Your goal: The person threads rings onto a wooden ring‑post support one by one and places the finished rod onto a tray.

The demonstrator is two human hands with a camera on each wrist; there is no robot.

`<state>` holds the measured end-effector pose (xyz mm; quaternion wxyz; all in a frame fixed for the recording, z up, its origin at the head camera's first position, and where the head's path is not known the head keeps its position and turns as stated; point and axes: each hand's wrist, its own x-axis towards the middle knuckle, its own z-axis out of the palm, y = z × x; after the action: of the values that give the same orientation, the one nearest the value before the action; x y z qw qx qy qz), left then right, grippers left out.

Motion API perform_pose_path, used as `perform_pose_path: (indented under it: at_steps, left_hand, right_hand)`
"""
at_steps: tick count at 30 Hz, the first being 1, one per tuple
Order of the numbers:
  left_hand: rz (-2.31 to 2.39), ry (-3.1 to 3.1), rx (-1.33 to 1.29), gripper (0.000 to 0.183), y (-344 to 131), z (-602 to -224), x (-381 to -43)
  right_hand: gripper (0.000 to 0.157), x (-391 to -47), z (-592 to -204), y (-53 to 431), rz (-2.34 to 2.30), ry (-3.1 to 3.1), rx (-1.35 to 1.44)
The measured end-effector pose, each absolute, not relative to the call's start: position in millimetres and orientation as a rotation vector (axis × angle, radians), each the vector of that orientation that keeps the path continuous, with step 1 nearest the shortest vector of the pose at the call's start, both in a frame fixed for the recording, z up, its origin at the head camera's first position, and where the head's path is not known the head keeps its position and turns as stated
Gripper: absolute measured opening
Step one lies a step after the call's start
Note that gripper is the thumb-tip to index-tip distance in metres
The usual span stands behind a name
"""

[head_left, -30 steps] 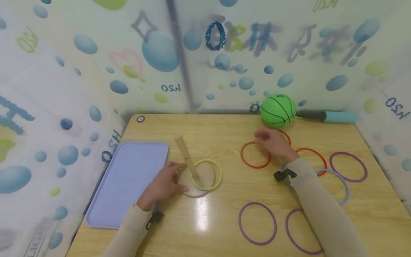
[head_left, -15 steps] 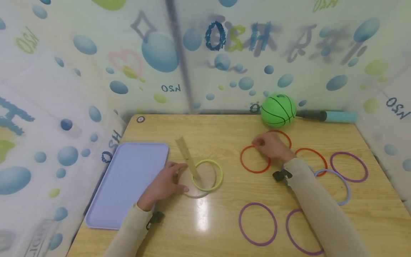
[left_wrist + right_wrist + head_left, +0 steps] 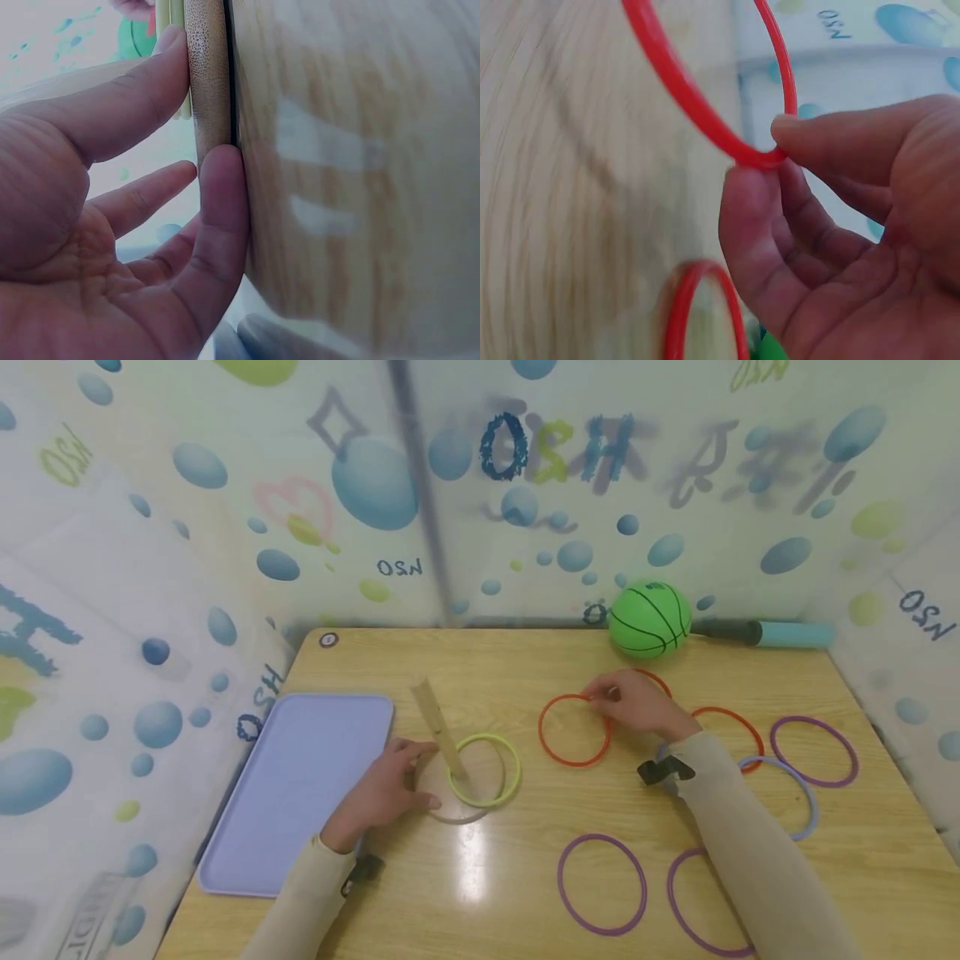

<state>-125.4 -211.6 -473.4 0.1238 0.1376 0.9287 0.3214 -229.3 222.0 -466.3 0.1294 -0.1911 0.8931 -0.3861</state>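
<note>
Right hand [image 3: 633, 700] pinching red ring [image 3: 681, 86], left hand [image 3: 381, 789] holding wooden base [image 3: 482, 775]

Above and left of the ball [image 3: 649, 619], large lettering [image 3: 553, 447] resembling "O2H" marks the back wall [image 3: 495, 547], with smaller letters [image 3: 399, 567] like "OSN" farther left, and faint "LIGHT" [image 3: 87, 915] far lower left on the side wall [image 3: 90, 568].

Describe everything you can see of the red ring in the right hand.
The red ring is a thin, round, glossy hoop, plastic by its look. The right hand pinches its edge with the fingers; nothing else visibly touches it. It appears lifted off the wooden table, and in the head view sits right of the yellow-green ring.
</note>
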Motion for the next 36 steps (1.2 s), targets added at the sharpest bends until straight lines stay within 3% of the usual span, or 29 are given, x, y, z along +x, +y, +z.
perform_pose_path:
  at_steps: [9,29,36]
  left_hand:
    - [0.980,2.692,0.370,0.082,-211.5,-474.4,-125.5]
    - [0.964,2.722,0.396,0.081,-209.7,-475.8,-122.0]
    - [0.967,2.715,0.400,0.081,-209.1,-476.1,-120.0]
  right_hand:
    - [0.030,-214.0,-445.6,208.2,-1.445,2.306,-0.487]
    - [0.016,-159.3,-383.6,174.7,-1.936,1.943,-0.566]
    - [0.033,-143.8,-365.4,150.2,-2.267,1.423,-0.835]
